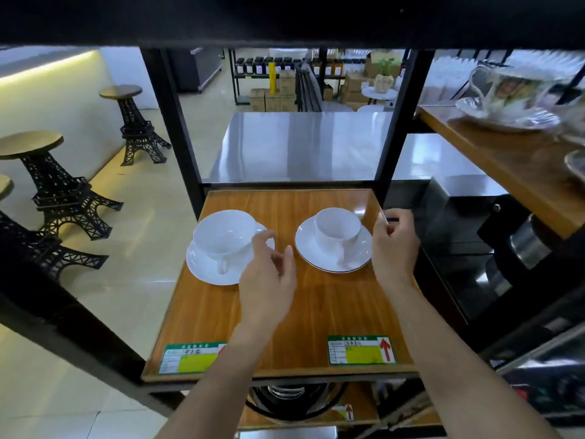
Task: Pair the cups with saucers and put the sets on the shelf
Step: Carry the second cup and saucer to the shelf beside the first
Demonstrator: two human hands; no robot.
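Two white sets stand on the wooden shelf. On the left, a wide white cup sits on a plain white saucer, handle toward me. On the right, a taller white cup sits on a dark-rimmed saucer. My left hand hovers between the two sets, fingers spread, just right of the left cup and holding nothing. My right hand is beside the right saucer's edge, fingers loosely curled and empty.
Black metal shelf posts frame the board. Green and yellow labels are stuck at its front edge. A floral cup and saucer stand on a higher shelf at right. Tower-shaped stools stand left on the floor.
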